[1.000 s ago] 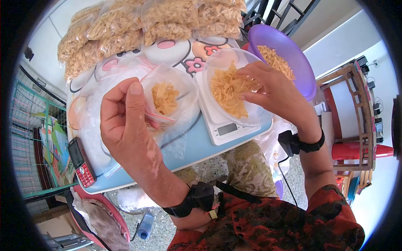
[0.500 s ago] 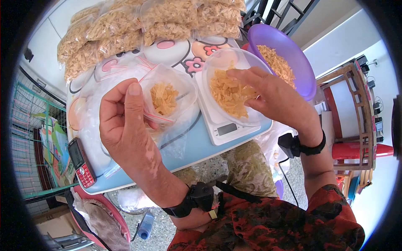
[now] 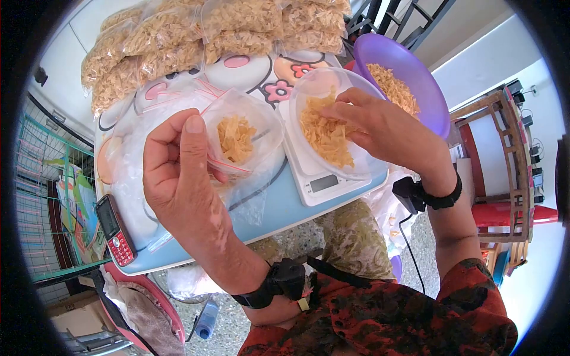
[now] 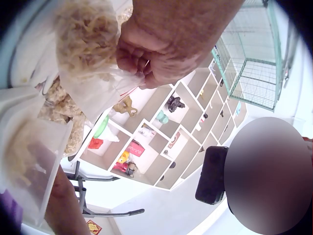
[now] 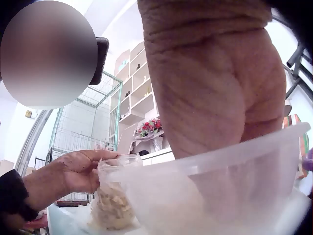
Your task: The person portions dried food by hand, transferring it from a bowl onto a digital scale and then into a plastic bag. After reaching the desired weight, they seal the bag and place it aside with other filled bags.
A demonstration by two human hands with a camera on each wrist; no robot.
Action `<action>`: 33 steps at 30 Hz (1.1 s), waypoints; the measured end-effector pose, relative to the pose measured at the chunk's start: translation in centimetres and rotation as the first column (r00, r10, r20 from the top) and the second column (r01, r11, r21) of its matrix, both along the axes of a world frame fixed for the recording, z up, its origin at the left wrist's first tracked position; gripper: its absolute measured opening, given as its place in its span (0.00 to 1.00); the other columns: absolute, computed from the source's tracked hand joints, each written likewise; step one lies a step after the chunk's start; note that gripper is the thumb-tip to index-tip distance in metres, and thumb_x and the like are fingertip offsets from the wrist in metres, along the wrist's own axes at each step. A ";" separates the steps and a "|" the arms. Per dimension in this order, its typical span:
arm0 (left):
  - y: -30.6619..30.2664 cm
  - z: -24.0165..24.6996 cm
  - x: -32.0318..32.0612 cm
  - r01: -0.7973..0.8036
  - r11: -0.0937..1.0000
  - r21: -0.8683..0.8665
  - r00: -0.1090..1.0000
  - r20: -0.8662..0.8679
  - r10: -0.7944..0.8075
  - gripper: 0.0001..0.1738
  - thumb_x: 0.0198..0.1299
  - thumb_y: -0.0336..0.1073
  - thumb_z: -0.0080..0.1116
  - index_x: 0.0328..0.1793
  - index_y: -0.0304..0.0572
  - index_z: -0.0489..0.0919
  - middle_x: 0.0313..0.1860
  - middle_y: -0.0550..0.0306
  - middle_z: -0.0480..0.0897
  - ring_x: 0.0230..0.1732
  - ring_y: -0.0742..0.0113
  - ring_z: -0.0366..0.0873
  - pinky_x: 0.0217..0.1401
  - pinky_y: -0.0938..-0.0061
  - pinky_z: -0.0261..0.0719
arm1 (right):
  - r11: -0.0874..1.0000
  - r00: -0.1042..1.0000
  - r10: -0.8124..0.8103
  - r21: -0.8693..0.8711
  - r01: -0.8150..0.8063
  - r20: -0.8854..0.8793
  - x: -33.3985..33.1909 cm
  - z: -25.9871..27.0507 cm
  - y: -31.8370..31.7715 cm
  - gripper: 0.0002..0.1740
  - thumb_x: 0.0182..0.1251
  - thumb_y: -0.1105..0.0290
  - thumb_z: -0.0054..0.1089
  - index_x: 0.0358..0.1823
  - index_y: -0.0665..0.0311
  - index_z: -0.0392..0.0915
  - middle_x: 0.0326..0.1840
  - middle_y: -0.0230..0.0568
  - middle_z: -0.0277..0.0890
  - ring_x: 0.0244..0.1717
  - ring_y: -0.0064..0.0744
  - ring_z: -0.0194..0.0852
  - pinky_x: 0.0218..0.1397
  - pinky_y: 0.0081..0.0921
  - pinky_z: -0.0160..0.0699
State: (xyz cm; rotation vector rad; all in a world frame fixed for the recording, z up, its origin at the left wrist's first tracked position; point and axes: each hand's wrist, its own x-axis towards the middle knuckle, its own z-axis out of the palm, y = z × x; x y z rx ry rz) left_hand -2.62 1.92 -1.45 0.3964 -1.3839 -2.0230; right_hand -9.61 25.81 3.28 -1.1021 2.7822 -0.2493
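In the head view my left hand pinches the edge of a clear zip bag between thumb and fingers. The bag's mouth gapes, and pale yellow dried flakes lie inside. My right hand reaches into a translucent plastic bowl, its fingertips among more of these flakes and the thumb held apart. Under the bowl is a white kitchen scale with a small display. The right wrist view shows the bowl wall in front of that hand's fingertips, hiding them.
Filled bags of flakes are stacked along the table's far side. At the right stands a purple basin holding more flakes. A red and black phone lies at the left table edge. Loose clear plastic bags lie beside my left hand.
My right hand lifted and drew back slightly, then dipped its fingers into the bowl's flakes again. The left hand keeps its hold on the bag, which shifted only slightly.
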 end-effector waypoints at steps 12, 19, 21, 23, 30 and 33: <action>0.0 0.0 0.0 -0.002 1.000 0.025 1.000 -0.001 0.002 0.10 0.63 0.33 0.65 0.46 0.36 0.82 0.30 0.65 0.80 0.25 0.86 0.69 0.21 0.90 0.61 | 0.983 0.998 -0.029 -0.185 0.019 -0.051 -1.2 -0.7 1.1 0.15 0.57 0.77 0.61 0.47 0.64 0.78 0.40 0.44 0.79 0.40 0.42 0.80 0.42 0.32 0.78; 0.1 -0.1 -0.2 0.018 0.999 0.034 1.000 -0.016 -0.018 0.09 0.63 0.34 0.65 0.45 0.36 0.81 0.29 0.66 0.79 0.23 0.85 0.68 0.20 0.89 0.60 | 0.616 0.854 -0.108 -0.640 0.459 0.509 -0.7 -0.3 1.4 0.13 0.66 0.74 0.63 0.51 0.66 0.78 0.38 0.36 0.81 0.42 0.24 0.82 0.42 0.19 0.82; 0.0 -0.1 -0.1 0.024 0.999 0.026 1.000 -0.002 -0.024 0.09 0.63 0.34 0.65 0.45 0.36 0.81 0.28 0.66 0.79 0.23 0.85 0.68 0.20 0.89 0.60 | 0.468 0.779 -0.021 -0.682 0.562 0.627 -0.5 0.0 1.4 0.14 0.68 0.75 0.61 0.53 0.67 0.77 0.40 0.35 0.81 0.42 0.24 0.82 0.46 0.19 0.84; 0.0 0.0 -0.1 0.030 0.999 0.022 1.000 0.002 -0.030 0.10 0.63 0.34 0.64 0.45 0.36 0.81 0.28 0.66 0.79 0.22 0.85 0.67 0.20 0.88 0.60 | 0.270 0.659 0.097 -0.657 0.703 0.746 -0.3 0.1 1.3 0.14 0.69 0.76 0.59 0.55 0.68 0.75 0.42 0.37 0.81 0.42 0.28 0.83 0.51 0.22 0.86; 0.1 0.0 -0.1 0.009 0.999 0.032 1.000 0.012 -0.009 0.10 0.63 0.34 0.65 0.45 0.36 0.81 0.28 0.66 0.79 0.23 0.85 0.67 0.20 0.88 0.61 | 0.107 0.492 0.296 -0.540 0.835 0.819 -1.0 -0.5 2.7 0.13 0.69 0.79 0.56 0.54 0.69 0.74 0.49 0.45 0.81 0.47 0.38 0.84 0.54 0.27 0.87; 0.2 0.1 -0.1 0.015 0.999 0.028 1.000 0.013 -0.015 0.10 0.63 0.34 0.65 0.45 0.36 0.81 0.28 0.66 0.79 0.23 0.85 0.67 0.21 0.88 0.61 | 0.102 0.494 0.303 -0.543 0.834 0.815 -0.9 -0.6 2.6 0.14 0.69 0.80 0.55 0.55 0.69 0.73 0.49 0.46 0.81 0.47 0.38 0.84 0.54 0.27 0.88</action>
